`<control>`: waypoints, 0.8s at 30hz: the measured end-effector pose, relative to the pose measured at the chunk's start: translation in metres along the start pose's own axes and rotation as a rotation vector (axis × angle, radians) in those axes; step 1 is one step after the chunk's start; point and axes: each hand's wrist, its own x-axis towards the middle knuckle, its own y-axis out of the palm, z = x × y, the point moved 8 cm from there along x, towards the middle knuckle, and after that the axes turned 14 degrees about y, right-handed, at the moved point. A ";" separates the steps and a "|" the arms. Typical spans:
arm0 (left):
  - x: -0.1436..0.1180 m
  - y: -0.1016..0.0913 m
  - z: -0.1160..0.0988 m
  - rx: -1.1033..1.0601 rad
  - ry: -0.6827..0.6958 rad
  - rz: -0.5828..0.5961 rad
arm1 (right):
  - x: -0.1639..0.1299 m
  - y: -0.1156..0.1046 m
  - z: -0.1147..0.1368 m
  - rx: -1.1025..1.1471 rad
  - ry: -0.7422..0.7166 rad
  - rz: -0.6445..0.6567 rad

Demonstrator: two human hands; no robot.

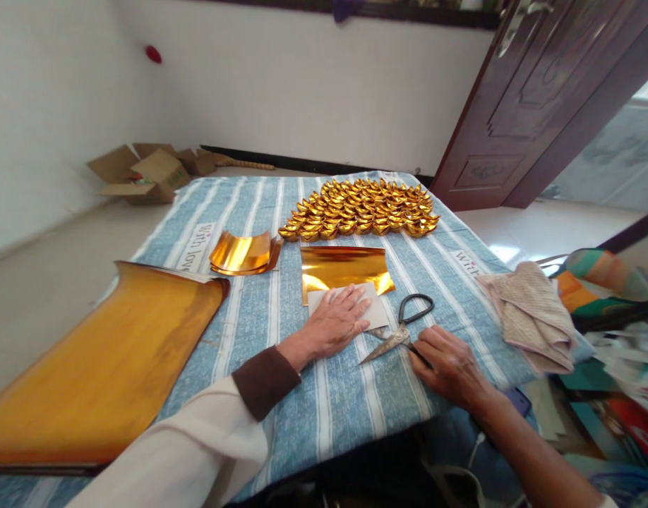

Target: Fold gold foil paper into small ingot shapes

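My left hand [339, 319] lies flat, fingers stretched out, on a pale grey card [375, 310]. Beneath the card's far edge is a shiny gold foil sheet [345, 267] that curls a little on the right. To the right, my right hand [445, 361] is closed round one black handle of a pair of scissors [394, 341]. The scissors' blades are apart and point left toward me, close to the card's near corner. A small stack of cut gold foil pieces [242, 252] rests left of the sheet.
Many folded gold foil ingots [361, 208] stand in rows at the back of the striped cloth-covered table [297, 423]. A large gold sheet stack [102, 360] overhangs the left side. A beige towel [533, 314] lies at the right edge. Cardboard boxes [152, 173] sit on the floor behind.
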 end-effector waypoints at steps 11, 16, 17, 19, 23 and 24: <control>0.002 -0.002 -0.001 -0.016 -0.010 0.026 | 0.013 0.004 0.015 0.000 -0.022 -0.028; 0.002 0.001 0.000 -0.020 -0.009 0.022 | 0.006 0.003 0.015 0.001 -0.008 -0.004; 0.002 0.001 0.000 -0.028 -0.008 0.025 | 0.005 0.003 0.014 -0.003 -0.006 -0.005; 0.003 0.001 0.002 -0.048 0.001 0.042 | 0.005 0.003 0.014 -0.005 -0.008 -0.006; 0.007 -0.005 0.007 -0.052 0.062 0.098 | 0.005 0.004 0.014 0.007 -0.018 -0.001; 0.007 -0.008 0.008 -0.044 0.082 0.107 | 0.005 0.004 0.014 0.010 -0.021 -0.002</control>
